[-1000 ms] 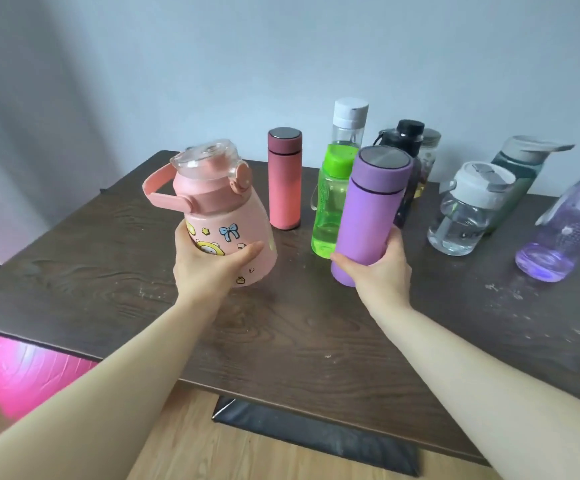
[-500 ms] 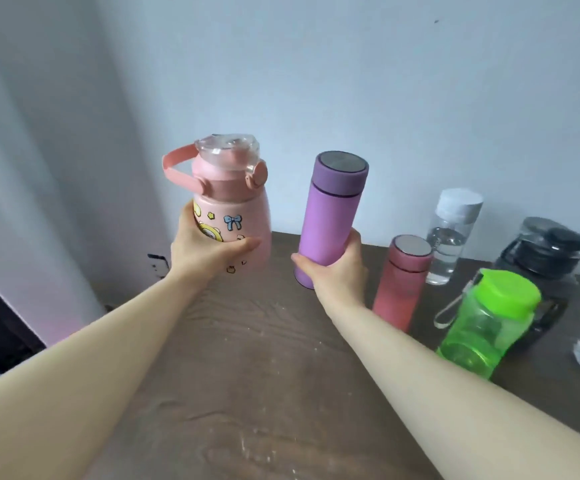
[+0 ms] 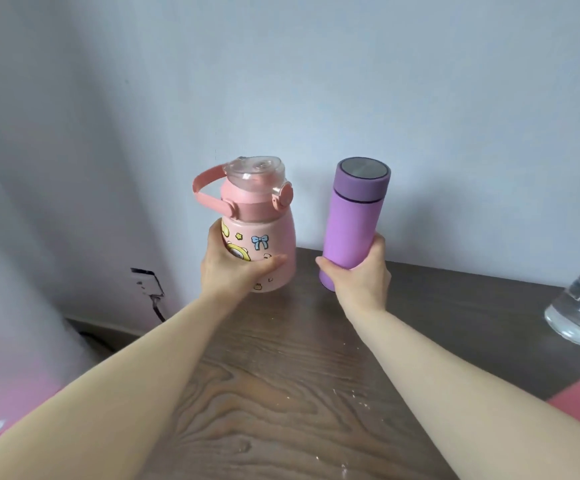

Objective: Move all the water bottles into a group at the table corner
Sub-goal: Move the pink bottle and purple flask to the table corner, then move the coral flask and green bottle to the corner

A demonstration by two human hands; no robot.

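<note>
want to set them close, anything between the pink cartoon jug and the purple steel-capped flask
Nothing: in the head view only bare dark wood table and wall show between the pink cartoon jug and purple steel-capped flask.

One camera sits on my head, looking forward and down along both my forearms. It faces the far corner of the bench (image 3: 281,393) and the wall (image 3: 316,81) behind it, close in, with wide-angle bending at the edges. There is no second view.
</note>
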